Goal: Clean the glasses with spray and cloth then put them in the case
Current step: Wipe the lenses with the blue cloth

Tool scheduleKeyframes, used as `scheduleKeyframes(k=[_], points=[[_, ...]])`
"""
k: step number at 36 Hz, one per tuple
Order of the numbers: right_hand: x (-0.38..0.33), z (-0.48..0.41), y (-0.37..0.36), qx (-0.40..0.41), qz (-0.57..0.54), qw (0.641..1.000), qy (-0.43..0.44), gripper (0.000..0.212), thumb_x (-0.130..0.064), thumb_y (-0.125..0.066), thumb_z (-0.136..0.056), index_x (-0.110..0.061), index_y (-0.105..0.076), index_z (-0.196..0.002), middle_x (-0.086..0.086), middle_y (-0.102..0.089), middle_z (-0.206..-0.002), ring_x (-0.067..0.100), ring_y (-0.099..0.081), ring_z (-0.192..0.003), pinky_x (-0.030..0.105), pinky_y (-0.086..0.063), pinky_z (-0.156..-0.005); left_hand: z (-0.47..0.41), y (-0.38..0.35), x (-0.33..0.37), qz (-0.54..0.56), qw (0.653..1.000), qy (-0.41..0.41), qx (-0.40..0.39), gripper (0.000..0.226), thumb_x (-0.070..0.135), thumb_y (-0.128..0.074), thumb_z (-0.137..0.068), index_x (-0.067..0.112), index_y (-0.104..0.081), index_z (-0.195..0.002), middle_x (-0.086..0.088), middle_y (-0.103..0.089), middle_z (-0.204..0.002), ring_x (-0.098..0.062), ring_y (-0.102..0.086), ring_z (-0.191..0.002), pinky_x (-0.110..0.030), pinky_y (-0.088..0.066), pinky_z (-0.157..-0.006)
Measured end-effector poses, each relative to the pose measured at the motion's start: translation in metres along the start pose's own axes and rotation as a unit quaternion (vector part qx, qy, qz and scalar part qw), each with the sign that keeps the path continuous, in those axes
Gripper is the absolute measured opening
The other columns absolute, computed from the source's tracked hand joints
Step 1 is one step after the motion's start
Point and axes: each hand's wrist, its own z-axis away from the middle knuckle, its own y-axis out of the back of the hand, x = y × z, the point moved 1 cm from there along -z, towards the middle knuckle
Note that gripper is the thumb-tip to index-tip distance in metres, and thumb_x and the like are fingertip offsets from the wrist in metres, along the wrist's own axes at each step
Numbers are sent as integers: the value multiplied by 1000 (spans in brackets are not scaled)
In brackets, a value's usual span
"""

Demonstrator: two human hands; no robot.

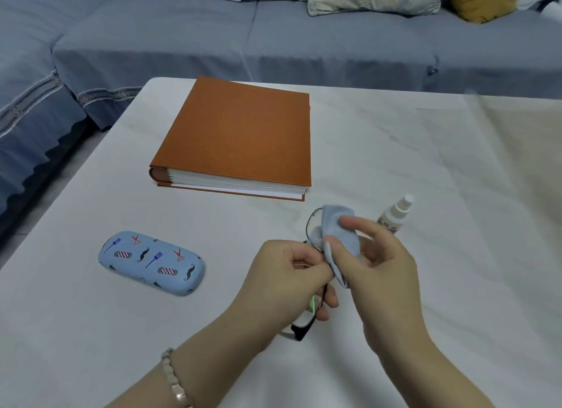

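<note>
My left hand (282, 283) grips the dark-framed glasses (313, 231) near their bridge, held above the table. My right hand (380, 261) pinches a light blue cloth (337, 234) folded over the far lens, thumb on one side and fingers on the other. The lower lens and a folded temple stick out below my left hand. A small spray bottle (395, 214) with a white nozzle stands upright just beyond my right hand. The glasses case (152, 263), light blue with a barber print, lies shut on the table to the left.
A thick orange album (240, 133) lies flat on the white-covered table (425, 152) behind the hands. A grey-blue sofa (273, 36) with cushions runs along the far side and left. The table's left edge slants past the case.
</note>
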Motion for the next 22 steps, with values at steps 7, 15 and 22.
scheduleKeyframes(k=[7,15,22], points=[[2,-16,-2,46,-49,995,-70,37,-11,-77,-67,-30,-51,-85,-4,-67,-45,7,-63,-43,18,-46,-37,5,-3,-3,10,1000,-7,-7,16,-3,-57,-80,-2,-65,-66,-1,-51,-38,-11,-47,-31,-18,-41,-38],[13,-27,0,88,-28,996,-20,17,-15,-64,-82,-4,-59,-93,-31,-62,-50,-8,-61,-50,8,-47,-50,5,-1,-4,-16,1000,-14,-18,13,1,-62,-78,-3,-66,-67,-5,-52,-39,-13,-47,-33,-20,-42,-38],[15,-10,-5,30,21,999,-7,47,-16,-71,-74,-16,-52,-118,4,-71,-69,0,-63,-51,9,-45,-46,-6,2,-5,-40,999,-1,-6,22,-1,-56,-81,2,-57,-59,-3,-49,-35,-15,-43,-30,-19,-39,-37]])
